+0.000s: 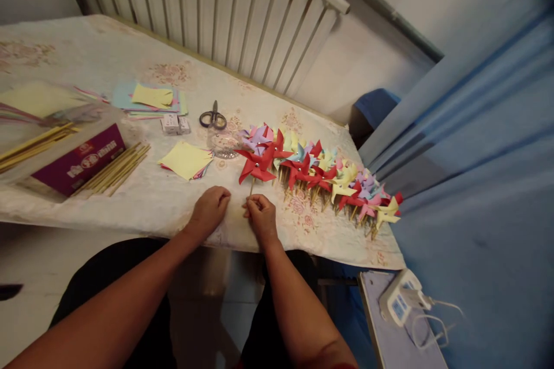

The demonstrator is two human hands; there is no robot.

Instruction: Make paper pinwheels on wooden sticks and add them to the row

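Observation:
My right hand (261, 214) is closed, thumb and fingers pinched on the wooden stick of a red paper pinwheel (257, 166). The pinwheel stands up from my fingers, its head in front of the other pinwheels. My left hand (210, 207) rests near the table's front edge with curled fingers, and nothing shows in it. To the right, several paper pinwheels (322, 176) in red, yellow, purple, blue and pink are bunched in a long row. A small stack of yellow and coloured paper squares (186, 160) lies beyond my left hand, beside a clear plastic dish (224, 145).
Scissors (213, 117) lie toward the radiator (225, 11). Left are small white boxes (174, 124), coloured paper sheets (149, 98), loose wooden sticks (116, 170) and a clear bin with a purple label (82, 161). A power strip (400, 298) and blue curtain (476, 184) are at right.

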